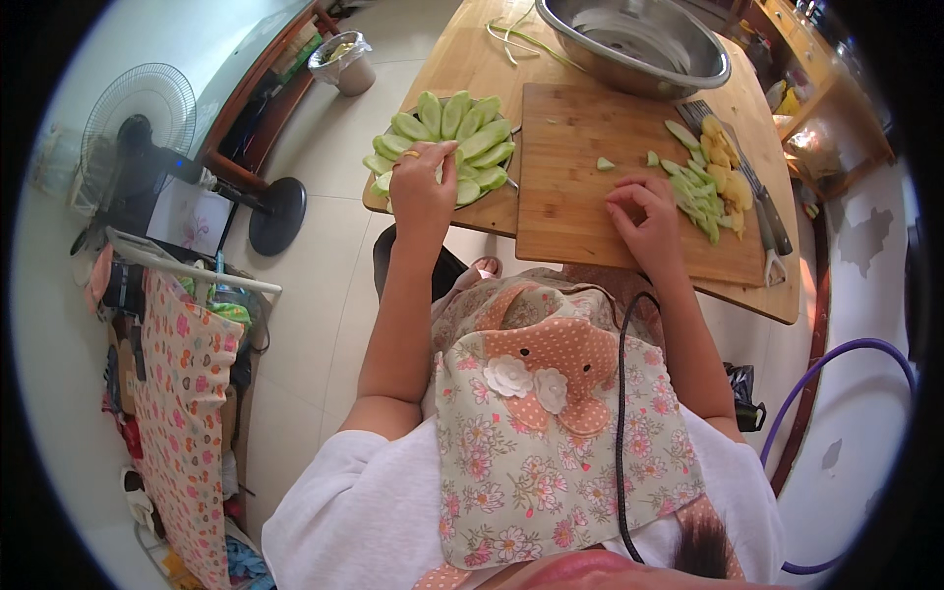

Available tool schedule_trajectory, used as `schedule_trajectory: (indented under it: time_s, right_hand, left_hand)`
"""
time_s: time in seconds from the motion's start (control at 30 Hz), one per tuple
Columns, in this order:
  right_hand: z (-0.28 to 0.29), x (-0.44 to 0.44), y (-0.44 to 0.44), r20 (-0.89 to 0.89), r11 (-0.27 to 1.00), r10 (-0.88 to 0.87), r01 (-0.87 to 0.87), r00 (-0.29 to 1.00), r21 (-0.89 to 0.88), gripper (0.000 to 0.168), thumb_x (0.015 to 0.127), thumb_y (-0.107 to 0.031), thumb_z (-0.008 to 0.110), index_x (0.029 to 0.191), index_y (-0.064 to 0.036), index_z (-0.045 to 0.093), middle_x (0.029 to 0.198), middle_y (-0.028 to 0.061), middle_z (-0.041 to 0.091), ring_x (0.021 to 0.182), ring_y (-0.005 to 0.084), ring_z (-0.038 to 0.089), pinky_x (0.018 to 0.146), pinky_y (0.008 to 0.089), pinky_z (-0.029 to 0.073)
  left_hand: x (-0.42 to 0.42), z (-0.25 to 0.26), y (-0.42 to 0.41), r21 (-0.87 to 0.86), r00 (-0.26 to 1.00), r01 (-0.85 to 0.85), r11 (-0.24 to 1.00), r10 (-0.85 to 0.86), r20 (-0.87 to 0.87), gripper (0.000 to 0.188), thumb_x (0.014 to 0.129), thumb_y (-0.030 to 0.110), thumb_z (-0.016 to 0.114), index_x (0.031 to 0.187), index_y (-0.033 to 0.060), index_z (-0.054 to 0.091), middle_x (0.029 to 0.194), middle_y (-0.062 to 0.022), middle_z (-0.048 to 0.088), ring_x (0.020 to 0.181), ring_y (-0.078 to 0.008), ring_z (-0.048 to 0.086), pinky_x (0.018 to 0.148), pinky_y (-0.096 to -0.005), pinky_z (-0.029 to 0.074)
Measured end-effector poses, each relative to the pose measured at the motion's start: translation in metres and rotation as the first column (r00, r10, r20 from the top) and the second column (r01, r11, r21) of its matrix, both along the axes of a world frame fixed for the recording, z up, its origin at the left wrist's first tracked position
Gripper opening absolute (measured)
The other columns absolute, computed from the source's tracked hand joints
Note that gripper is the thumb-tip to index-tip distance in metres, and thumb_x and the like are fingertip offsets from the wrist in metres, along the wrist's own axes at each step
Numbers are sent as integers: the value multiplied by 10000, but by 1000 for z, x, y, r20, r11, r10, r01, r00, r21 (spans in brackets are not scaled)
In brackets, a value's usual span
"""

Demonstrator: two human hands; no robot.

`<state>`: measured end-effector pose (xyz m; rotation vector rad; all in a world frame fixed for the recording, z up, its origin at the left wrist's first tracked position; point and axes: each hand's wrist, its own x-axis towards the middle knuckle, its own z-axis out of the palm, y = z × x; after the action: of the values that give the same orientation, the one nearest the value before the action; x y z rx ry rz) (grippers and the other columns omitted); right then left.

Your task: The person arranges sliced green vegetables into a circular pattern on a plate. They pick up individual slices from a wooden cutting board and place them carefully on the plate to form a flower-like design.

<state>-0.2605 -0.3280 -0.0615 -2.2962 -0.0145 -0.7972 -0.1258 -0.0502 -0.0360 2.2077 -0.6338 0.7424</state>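
My left hand is over a plate of pale green vegetable slices, fanned out in a ring that hides most of the plate. Its thumb and fingertips come together above the slices; whether they pinch one is hidden. My right hand rests loosely curled on a wooden cutting board, thumb apart from the fingers and nothing visible in it. Just right of it lies a heap of green strips, beside yellowish slices. A small green piece lies alone on the board.
A knife and a peeler lie along the board's right side. Behind the board stands a large steel basin, near green-white stalks on the wooden table. A lined bin and a fan stand left.
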Motion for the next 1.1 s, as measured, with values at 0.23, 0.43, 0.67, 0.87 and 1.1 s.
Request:
schedule_trajectory:
  time_s: [0.23,0.43,0.67,0.87,1.1]
  right_hand:
    - [4,-2,3,-7,998,49,-48,999,43,91,784,-14,734,863,-40,697,1018,62,645,945,223,579,740,291,488]
    - [4,-1,0,-18,998,71,-71,997,3,79,801,-9,726,869,-32,693,1018,63,638,923,194,586,685,268,491]
    - [1,0,-1,-10,998,70,-70,997,8,80,804,-1,721,872,-36,696,1009,57,634,889,166,589,647,246,487]
    - [4,0,3,-10,994,44,-42,999,103,76,756,-50,748,822,-68,715,941,48,680,926,245,596,792,343,473]
    - [3,0,1,-12,998,64,-64,998,24,83,802,1,721,873,-35,698,1006,55,640,909,169,595,664,246,499]
  left_hand:
    - [-2,-7,-4,16,995,21,1000,-20,-97,157,845,64,666,989,52,726,922,-128,686,850,-318,658,780,-418,510]
    - [-3,-8,-13,-48,978,86,995,-94,-185,149,836,49,674,980,24,707,880,-134,667,815,-292,660,743,-405,515]
    - [0,-16,-11,28,977,134,991,-127,-171,194,826,48,709,1018,14,721,907,-143,693,759,-226,678,686,-334,529]
    - [-6,-10,-12,17,964,166,986,-159,-215,197,837,63,702,1024,7,728,894,-131,697,777,-221,681,705,-324,527]
    - [-1,-3,-5,-69,953,171,983,-183,-240,286,857,-40,526,1090,-3,689,977,-159,694,856,-253,678,779,-335,531]
